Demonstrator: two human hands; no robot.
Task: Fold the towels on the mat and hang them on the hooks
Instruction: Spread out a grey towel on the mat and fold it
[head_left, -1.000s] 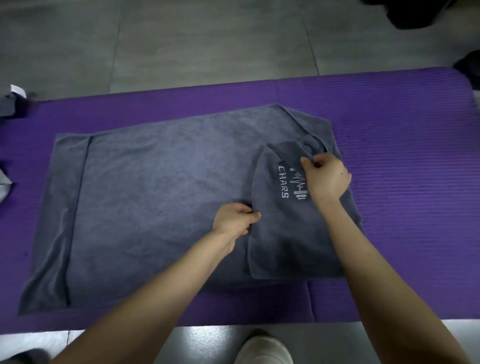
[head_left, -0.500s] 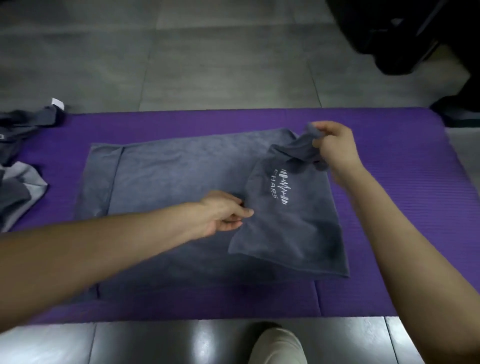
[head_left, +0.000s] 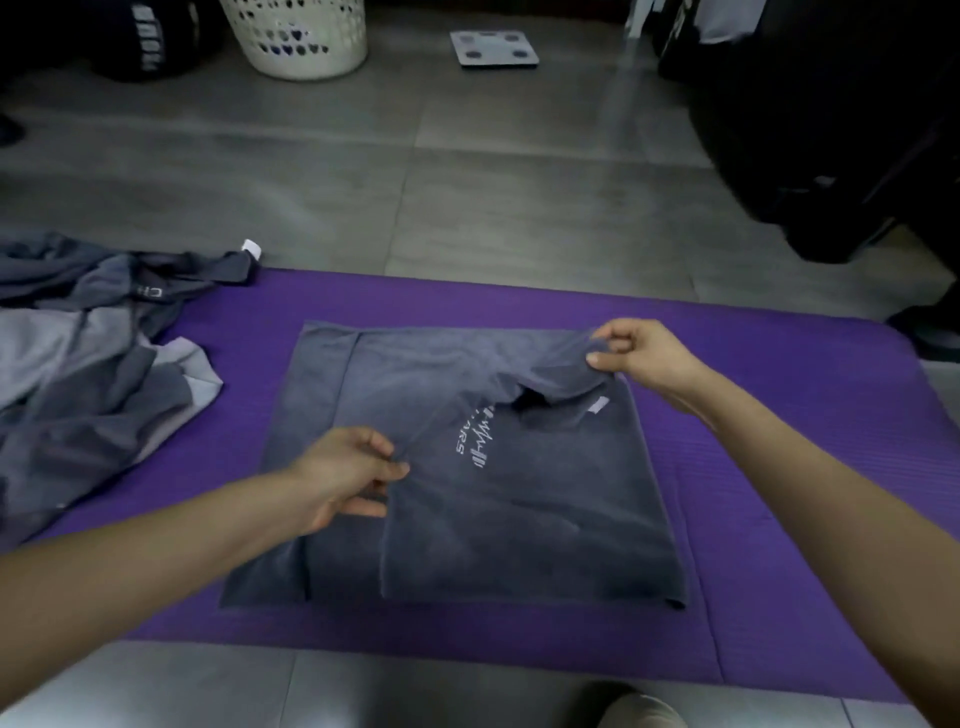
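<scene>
A dark grey towel (head_left: 545, 525) with a white logo lies partly folded on the purple mat (head_left: 779, 519). Its right part is doubled over the rest. My left hand (head_left: 348, 467) pinches the near edge of the folded flap at the towel's middle. My right hand (head_left: 634, 351) pinches the flap's far corner and holds it lifted just above the towel's far edge. A small white tag shows under that lifted corner. No hooks are in view.
A heap of other grey towels (head_left: 88, 374) lies on the mat's left end. On the tiled floor beyond stand a white laundry basket (head_left: 301, 36), a bathroom scale (head_left: 493, 49) and dark furniture (head_left: 831, 130) at the right. My shoe (head_left: 641, 712) is at the near edge.
Both hands carried the folded flap further left over the towel, so the towel now looks narrower. The right hand still holds the far corner raised. The view tilted up, showing more floor.
</scene>
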